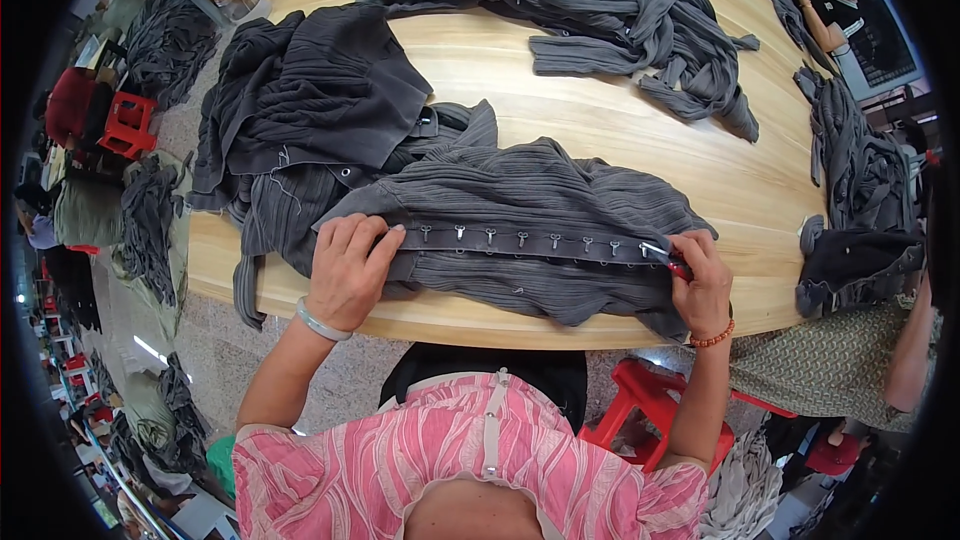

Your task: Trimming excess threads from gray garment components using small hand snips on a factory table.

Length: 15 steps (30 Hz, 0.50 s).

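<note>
Garment (600, 195): one, grey, ribbed; lies along the near edge of the bench (465, 65), directly before the wearer, presumably for easy reach. Strip (540, 241): uppermost, running left to right; bears a row of metal hooks (522, 239), turned face up, so each is in plain sight.

Left grip (343, 275): finger and thumb closed on the strip's left end, apparently to hold it straight. Right grip (706, 285): closed around red-handled snips (677, 266), blades pointing left at the strip's right end; whether it pinches cloth too, cannot tell.

Pile (315, 80): dark garments, left, touching the garment; seemingly set aside to leave the near middle for one piece. Heap (610, 10): grey garments, tangled, across the bench's far side, likely kept out of the way. Further garments (850, 145): along the right edge. Stool (640, 390): red, below the bench.
</note>
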{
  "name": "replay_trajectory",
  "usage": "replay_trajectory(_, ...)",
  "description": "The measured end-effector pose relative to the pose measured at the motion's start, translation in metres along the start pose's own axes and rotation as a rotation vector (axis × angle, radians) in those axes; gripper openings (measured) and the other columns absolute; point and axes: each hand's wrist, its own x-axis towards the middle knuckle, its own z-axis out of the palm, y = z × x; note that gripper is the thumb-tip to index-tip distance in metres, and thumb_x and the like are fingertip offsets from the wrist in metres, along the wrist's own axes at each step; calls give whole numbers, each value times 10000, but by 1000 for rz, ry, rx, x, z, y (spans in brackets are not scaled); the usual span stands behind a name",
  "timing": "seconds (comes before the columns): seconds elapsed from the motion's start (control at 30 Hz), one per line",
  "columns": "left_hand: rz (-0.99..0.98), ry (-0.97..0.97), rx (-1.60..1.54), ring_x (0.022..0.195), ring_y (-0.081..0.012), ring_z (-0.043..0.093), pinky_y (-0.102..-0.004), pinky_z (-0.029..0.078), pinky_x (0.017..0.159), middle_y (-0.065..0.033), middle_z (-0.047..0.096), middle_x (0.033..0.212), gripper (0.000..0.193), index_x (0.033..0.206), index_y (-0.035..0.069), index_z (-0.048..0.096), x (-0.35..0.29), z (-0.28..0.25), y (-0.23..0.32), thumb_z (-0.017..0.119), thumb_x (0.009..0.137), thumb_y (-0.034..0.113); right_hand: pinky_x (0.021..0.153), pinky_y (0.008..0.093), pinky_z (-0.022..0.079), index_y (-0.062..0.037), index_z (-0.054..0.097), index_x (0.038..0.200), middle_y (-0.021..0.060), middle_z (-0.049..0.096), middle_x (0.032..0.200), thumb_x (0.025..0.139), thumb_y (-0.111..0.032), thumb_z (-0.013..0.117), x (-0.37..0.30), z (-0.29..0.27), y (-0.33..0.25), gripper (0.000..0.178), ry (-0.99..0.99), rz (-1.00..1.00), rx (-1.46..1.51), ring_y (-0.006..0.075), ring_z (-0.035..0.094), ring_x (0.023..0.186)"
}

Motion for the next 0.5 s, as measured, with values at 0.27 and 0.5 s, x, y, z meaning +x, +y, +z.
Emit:
replay_trajectory(0.27,61,68,-63,960,-275,624,-437,475,846,-62,646,1003,322,1072,69,708,-20,-25,-12,691,751,58,703,360,561,-52,679,1028,91,692,1007,728,113,639,-18,-15,6,345,-57,-1,89,300,713,845)
replay_trajectory(0.5,-4,-123,-36,1073,-289,585,-463,429,948,-87,623,1123,402,1173,76,681,-27,-33,2,768,782,110,757,326,577,-93,726,1167,66,714,1145,755,59,701,-34,-11,-3,440,-206,51,164,248,737,880)
